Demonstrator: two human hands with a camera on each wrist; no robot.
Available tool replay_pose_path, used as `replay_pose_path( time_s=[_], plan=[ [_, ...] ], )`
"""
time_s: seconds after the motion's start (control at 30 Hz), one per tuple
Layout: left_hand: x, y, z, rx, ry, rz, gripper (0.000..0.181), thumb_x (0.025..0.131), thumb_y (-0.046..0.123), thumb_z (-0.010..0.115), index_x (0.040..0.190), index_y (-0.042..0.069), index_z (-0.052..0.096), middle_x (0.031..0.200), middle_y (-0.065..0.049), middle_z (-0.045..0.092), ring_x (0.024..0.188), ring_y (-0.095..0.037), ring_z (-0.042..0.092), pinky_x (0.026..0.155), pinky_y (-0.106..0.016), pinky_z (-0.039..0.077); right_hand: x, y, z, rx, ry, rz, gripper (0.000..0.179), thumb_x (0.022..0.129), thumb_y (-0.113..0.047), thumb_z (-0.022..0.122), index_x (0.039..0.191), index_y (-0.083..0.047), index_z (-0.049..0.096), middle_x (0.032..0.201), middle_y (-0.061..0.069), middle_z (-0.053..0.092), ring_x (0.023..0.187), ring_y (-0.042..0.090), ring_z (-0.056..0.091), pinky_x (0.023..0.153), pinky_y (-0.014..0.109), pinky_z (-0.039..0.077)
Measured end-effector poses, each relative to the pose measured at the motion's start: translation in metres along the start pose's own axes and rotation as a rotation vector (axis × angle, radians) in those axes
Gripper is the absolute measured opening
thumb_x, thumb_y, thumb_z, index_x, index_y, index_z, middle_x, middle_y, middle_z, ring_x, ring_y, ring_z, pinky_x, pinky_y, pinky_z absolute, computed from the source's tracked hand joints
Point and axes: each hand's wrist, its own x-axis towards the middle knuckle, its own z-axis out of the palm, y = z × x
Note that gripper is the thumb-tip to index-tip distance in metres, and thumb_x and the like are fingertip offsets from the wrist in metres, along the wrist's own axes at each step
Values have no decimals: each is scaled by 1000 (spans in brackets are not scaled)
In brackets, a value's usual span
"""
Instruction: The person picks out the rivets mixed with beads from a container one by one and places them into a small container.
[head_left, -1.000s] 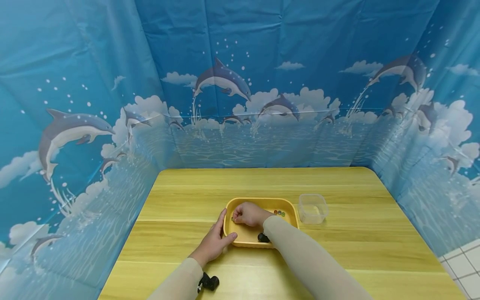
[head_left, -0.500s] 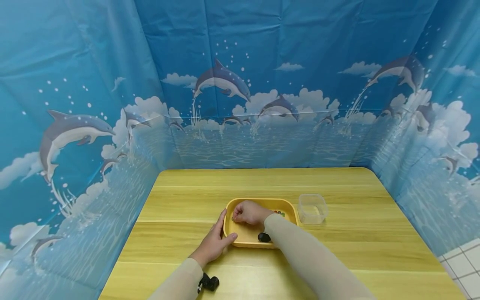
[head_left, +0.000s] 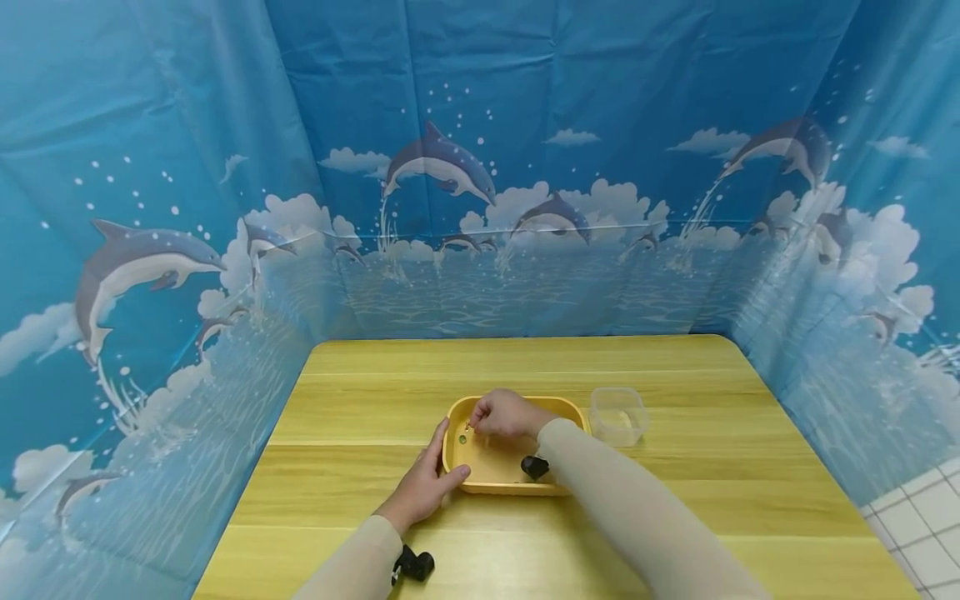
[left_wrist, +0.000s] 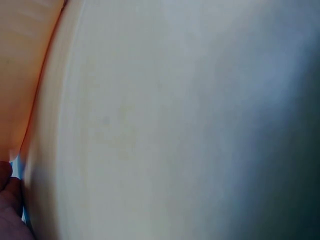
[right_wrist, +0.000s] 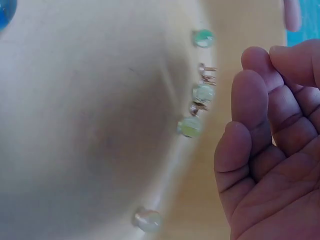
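Observation:
A yellow-orange tray (head_left: 510, 489) stands in front of me. My left hand (head_left: 422, 492) holds its near left corner, thumb over the rim and fingers along the outside wall. My right hand (head_left: 506, 414) reaches inside, its fingertips low near the left end. Thumb and index tip meet in the right wrist view; I cannot tell whether something small is between them. A green glass marble (right_wrist: 204, 38), a pale marble (right_wrist: 203, 92) and a yellow-green marble (right_wrist: 190, 127) lie along the tray's edge. Small copper-coloured metal pins (right_wrist: 200, 107) lie among them.
A clear plastic container (head_left: 617, 421) stands just right of the tray on the wood-grain table (head_left: 712, 467). Dolphin-print curtains (head_left: 487, 275) hang around the table. A clear marble with an orange tint (right_wrist: 148, 220) and a blue marble (right_wrist: 6, 12) lie farther off in the tray.
My right hand has shifted slightly toward the tray's far side, exposing a green marble by the left wall. The marbles at the right end are now hidden behind my arm. My left hand stays put.

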Motion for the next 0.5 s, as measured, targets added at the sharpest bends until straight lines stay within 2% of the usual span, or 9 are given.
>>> replay_pose_path(
  time_s=[0.17,0.3,0.4,0.5],
  plan=[
    [1,-2,0,-1,-2,9,92,107,36,64,172,28,-1,173,-20,24,155,-33,39,125,-51,31,-5,-1,-11,-5,22,11,11,98,-16,71,101,-11,80,91,-5,74,80,14,62,74,31,53],
    [1,-3,0,-5,-6,23,91,107,35,63,172,26,-1,172,-20,25,154,-33,40,124,-51,33,-12,0,-21,3,41,-3,13,99,-15,71,105,-8,80,95,3,77,75,13,60,68,30,51],
    [2,-3,1,-14,-5,23,91,107,36,63,172,28,-1,172,-20,25,153,-32,42,123,-50,34,-19,-1,-30,41,49,13,15,101,-16,70,110,-7,79,102,7,78,70,16,58,62,31,50],
    [2,-3,1,-22,-5,25,92,107,35,64,172,29,-1,172,-22,25,150,-32,45,122,-49,36,-27,-2,-39,59,63,33,17,102,-18,69,112,-9,80,105,6,79,74,18,62,65,33,53]
  ],
)
